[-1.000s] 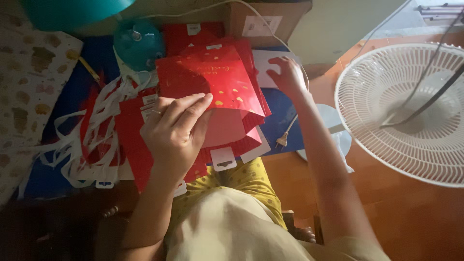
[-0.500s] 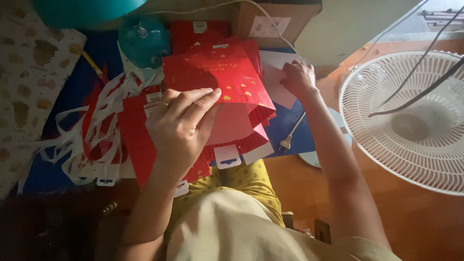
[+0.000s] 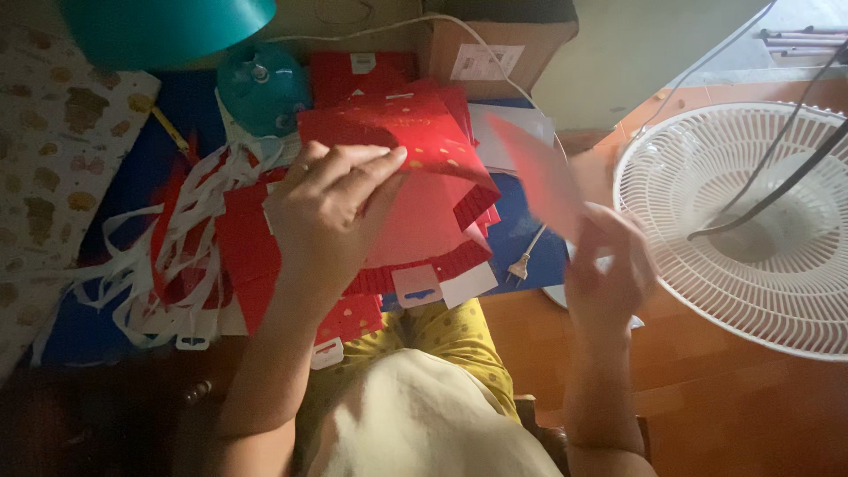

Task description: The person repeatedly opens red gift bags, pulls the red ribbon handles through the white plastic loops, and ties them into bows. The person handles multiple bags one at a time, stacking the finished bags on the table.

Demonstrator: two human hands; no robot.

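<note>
head view: your left hand (image 3: 322, 216) presses red card stack (image 3: 415, 177), fingers (image 3: 358, 168) curled over top sheet. right of stack, right hand (image 3: 605, 274) pinches blurred red card (image 3: 539, 172) mid-air. risk: stack fans off lap; loose card drifts toward fan grille (image 3: 742, 221).

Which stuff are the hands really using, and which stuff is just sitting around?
Using:
left hand on the red envelope stack
right hand holding a red sheet

Sitting around:
white fan
teal lamp
cardboard box
white paper strips
plug
</note>
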